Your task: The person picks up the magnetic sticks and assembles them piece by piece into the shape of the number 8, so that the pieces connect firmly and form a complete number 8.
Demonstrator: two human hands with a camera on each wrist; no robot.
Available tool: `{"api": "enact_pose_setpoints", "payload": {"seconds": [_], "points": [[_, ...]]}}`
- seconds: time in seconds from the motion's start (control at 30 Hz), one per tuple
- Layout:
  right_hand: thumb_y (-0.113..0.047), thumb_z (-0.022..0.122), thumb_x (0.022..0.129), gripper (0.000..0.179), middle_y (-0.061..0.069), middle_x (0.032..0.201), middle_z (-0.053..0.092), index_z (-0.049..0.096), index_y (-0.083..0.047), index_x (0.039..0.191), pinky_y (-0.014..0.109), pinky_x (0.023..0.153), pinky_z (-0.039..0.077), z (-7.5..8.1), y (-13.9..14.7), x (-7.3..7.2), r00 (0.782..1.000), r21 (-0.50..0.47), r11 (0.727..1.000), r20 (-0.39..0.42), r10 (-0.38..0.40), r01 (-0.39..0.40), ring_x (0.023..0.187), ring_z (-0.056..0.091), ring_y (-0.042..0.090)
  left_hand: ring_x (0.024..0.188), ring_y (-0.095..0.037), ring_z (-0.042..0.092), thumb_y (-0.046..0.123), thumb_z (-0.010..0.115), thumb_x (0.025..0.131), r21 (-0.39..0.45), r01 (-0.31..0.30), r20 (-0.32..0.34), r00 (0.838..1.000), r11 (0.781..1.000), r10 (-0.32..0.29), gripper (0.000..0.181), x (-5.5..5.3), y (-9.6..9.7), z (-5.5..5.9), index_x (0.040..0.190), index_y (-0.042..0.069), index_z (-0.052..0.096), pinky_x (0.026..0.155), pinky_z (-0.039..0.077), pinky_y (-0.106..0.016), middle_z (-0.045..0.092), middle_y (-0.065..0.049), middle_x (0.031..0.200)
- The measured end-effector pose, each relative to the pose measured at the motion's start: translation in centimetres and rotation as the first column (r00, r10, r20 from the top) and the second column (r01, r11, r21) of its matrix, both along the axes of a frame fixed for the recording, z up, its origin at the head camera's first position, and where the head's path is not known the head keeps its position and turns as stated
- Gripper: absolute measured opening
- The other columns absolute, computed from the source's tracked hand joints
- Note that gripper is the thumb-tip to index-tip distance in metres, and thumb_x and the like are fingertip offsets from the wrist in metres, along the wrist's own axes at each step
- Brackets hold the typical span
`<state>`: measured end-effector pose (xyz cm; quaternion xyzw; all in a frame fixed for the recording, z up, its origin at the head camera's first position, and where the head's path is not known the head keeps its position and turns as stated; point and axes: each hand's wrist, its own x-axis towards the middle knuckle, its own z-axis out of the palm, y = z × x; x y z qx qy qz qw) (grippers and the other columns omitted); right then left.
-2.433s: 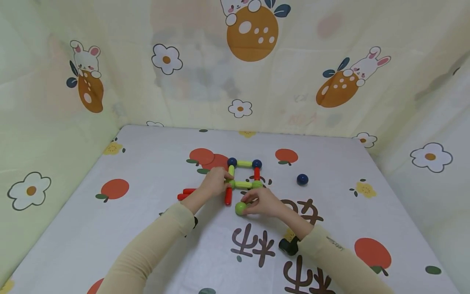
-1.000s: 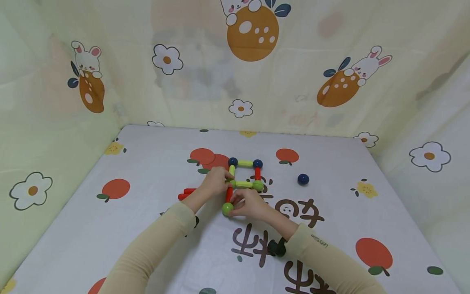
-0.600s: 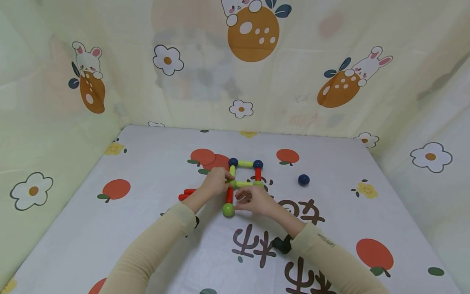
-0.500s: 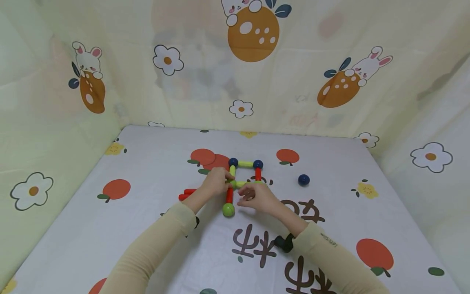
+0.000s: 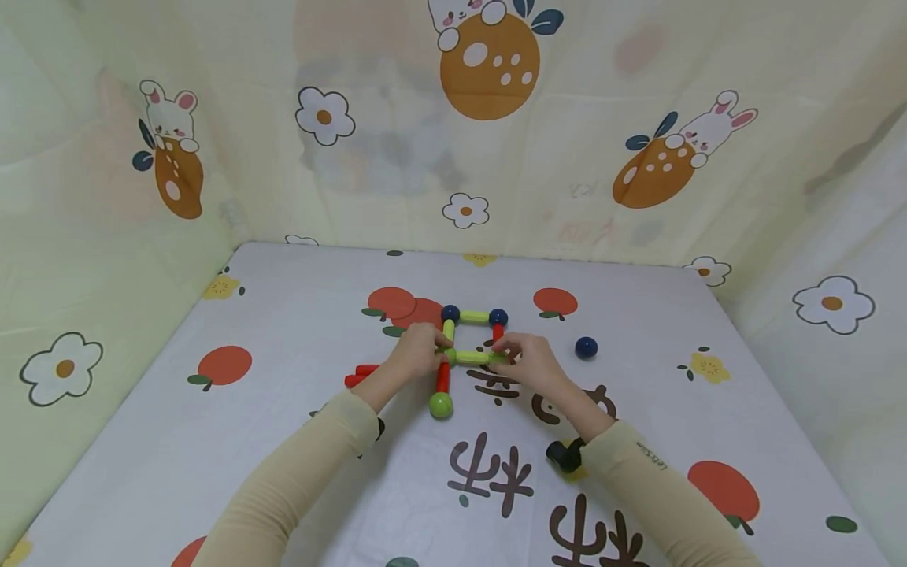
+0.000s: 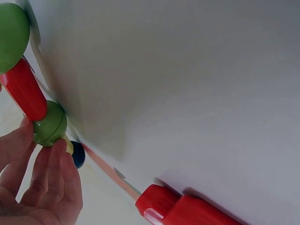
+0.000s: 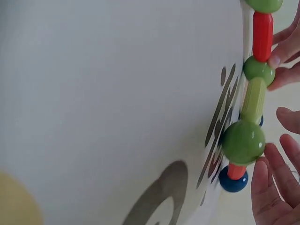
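Magnetic rods and balls form a square on the table, with green balls at its near corners and blue balls at its far ones. At the near left corner, my left hand [image 5: 418, 350] pinches a green ball [image 6: 50, 124] between thumb and fingers. From it a red rod [image 5: 442, 377] runs toward me, ending in another green ball [image 5: 441, 405]. My right hand [image 5: 533, 364] is at the near right corner. Its fingertips touch the green ball [image 7: 243, 142] there, while the thumb looks apart from it in the right wrist view. A yellow-green rod [image 5: 471, 357] joins the two near corners.
A loose blue ball [image 5: 586, 347] lies right of the square. Red rods [image 5: 364, 375] lie beside my left forearm, partly hidden behind it. The printed cloth [image 5: 283, 315] covers the table, and patterned curtains [image 5: 383, 157] stand behind and at both sides.
My right hand brought the green ball to the red rod's near end, let go of it, then moved up and right to the near right corner. My left hand has stayed in place.
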<state>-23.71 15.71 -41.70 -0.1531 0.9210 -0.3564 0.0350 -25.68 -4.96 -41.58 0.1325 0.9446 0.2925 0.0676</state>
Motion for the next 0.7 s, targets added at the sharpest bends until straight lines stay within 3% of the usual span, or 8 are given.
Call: {"api": "enact_pose_setpoints", "payload": {"seconds": [0.27, 0.47, 0.7], "points": [[-0.016, 0.073, 0.077, 0.028, 0.008, 0.097, 0.064, 0.065, -0.004, 0.102, 0.028, 0.067, 0.050, -0.5, 0.6, -1.0, 0.998, 0.012, 0.999, 0.037, -0.053, 0.052, 0.083, 0.058, 0.021, 0.085, -0.017, 0.053, 0.008, 0.069, 0.081, 0.008, -0.009, 0.020, 1.000, 1.000, 0.009, 0.025, 0.0, 0.1, 0.1, 0.106, 0.005, 0.069, 0.062, 0.046, -0.019, 0.066, -0.005, 0.095], [-0.016, 0.072, 0.078, 0.028, 0.012, 0.098, 0.063, 0.065, -0.002, 0.100, 0.031, 0.072, 0.051, -0.7, 1.2, -1.6, 0.996, 0.003, 0.999, 0.073, -0.047, 0.047, 0.085, 0.058, 0.025, 0.085, -0.016, 0.052, 0.009, 0.069, 0.081, 0.012, -0.017, 0.032, 0.999, 1.000, 0.017, 0.025, 0.0, 0.1, 0.0, 0.106, 0.006, 0.069, 0.059, 0.045, -0.018, 0.065, -0.004, 0.095], [-0.021, 0.073, 0.078, 0.028, 0.009, 0.096, 0.064, 0.067, -0.003, 0.099, 0.028, 0.069, 0.049, -1.0, 1.5, -2.4, 0.991, 0.012, 0.999, 0.131, -0.035, 0.033, 0.085, 0.057, 0.023, 0.085, -0.017, 0.052, 0.007, 0.069, 0.081, 0.010, -0.006, 0.033, 0.999, 1.000, 0.006, 0.025, 0.0, 0.1, 0.0, 0.106, 0.005, 0.069, 0.058, 0.046, -0.018, 0.065, -0.005, 0.096]]}}
